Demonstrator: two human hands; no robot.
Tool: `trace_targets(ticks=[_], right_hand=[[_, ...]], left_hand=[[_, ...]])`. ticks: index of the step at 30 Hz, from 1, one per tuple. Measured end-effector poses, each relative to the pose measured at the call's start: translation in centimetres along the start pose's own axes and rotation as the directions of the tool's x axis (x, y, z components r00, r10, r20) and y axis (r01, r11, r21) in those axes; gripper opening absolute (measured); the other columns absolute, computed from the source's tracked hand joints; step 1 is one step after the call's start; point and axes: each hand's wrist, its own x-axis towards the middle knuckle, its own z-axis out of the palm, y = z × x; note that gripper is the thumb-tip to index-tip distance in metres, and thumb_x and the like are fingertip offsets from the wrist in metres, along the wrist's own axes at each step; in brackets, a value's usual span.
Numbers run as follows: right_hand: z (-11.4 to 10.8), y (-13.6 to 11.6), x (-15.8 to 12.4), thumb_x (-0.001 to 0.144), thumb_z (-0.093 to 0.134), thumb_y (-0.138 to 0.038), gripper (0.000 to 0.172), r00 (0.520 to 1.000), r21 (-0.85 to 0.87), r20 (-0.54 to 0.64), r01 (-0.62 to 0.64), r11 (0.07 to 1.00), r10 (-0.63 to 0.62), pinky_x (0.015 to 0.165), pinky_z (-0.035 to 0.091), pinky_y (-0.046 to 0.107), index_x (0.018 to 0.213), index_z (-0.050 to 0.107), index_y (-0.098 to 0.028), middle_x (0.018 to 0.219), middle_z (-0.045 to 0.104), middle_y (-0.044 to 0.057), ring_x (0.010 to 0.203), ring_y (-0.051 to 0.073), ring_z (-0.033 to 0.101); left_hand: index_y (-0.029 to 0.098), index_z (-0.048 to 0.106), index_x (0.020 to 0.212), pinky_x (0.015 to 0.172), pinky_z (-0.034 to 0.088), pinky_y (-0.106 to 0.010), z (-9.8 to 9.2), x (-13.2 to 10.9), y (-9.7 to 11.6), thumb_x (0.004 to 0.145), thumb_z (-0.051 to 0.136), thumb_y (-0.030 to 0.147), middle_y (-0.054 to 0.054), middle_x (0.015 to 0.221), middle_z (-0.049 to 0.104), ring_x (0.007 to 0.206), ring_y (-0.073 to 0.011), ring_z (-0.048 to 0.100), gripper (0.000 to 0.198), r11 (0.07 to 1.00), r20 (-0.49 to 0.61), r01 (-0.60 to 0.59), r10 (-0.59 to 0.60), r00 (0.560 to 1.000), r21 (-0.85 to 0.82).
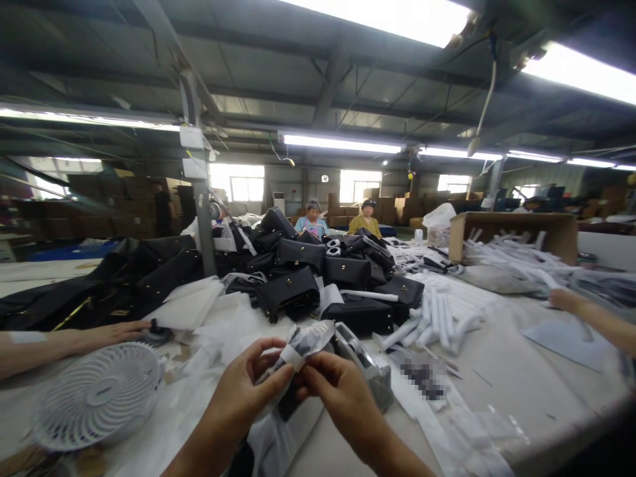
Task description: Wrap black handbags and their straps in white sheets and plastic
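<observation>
Wrapped bundle (pixel 314 336), one: held above the table (pixel 501 364) near a tape dispenser (pixel 366 364), gripped by left hand (pixel 248 387) and right hand (pixel 340 384). White band (pixel 293 357) already placed; its securing judged unfinished. Black bags (pixel 289 291): heaped beyond, unwrapped.

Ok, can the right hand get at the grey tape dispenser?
Probably yes: the tape dispenser sits just beyond the right hand, nothing visible between, though that hand is busy holding the wrapped bundle.

Wearer's two hands (pixel 248 385) (pixel 340 385), one fan (pixel 101 392)
</observation>
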Motion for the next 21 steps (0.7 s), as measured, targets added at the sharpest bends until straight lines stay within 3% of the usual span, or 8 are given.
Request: trace_targets(ticks=[6, 12, 21], right_hand=[[0.7, 0.1, 0.1, 0.088, 0.067, -0.046, 0.029, 0.997, -0.068, -0.063, 0.040, 0.997, -0.045, 0.068, 0.056, 0.031, 0.101, 0.077, -0.021, 0.082, 0.072, 0.005, 0.073, 0.021, 0.068], [0.9, 1.5, 0.8, 0.081, 0.070, -0.030, 0.022, 0.993, 0.050, -0.115, 0.029, 0.998, -0.023, 0.066, 0.057, 0.033, 0.102, 0.066, -0.024, 0.091, 0.072, 0.004, 0.075, 0.023, 0.068], [1.3, 0.4, 0.7, 0.084, 0.056, -0.018, 0.017, 0.985, -0.092, -0.123, 0.106, 0.990, -0.117, 0.064, 0.054, 0.029, 0.098, 0.064, -0.024, 0.083, 0.069, 0.002, 0.071, 0.020, 0.065]], left_hand=[[0.021, 0.066, 0.102, 0.087, 0.058, -0.035, 0.7, -0.4, -0.1, 0.064, 0.083, 0.048, -0.007, 0.097, 0.079, 0.102, -0.0304, 0.073, 0.050, 0.994, -0.073, -0.078, 0.084, 0.994, 0.080], [0.020, 0.067, 0.101, 0.078, 0.060, -0.032, 1.0, -0.7, -0.1, 0.066, 0.080, 0.048, -0.007, 0.093, 0.078, 0.093, -0.0289, 0.075, 0.047, 0.992, -0.053, -0.089, 0.094, 0.994, 0.091], [0.022, 0.067, 0.103, 0.082, 0.057, -0.032, -0.4, 0.4, -1.1, 0.068, 0.081, 0.047, -0.006, 0.094, 0.080, 0.092, -0.0274, 0.074, 0.045, 0.981, 0.003, -0.131, 0.132, 0.991, 0.144]])
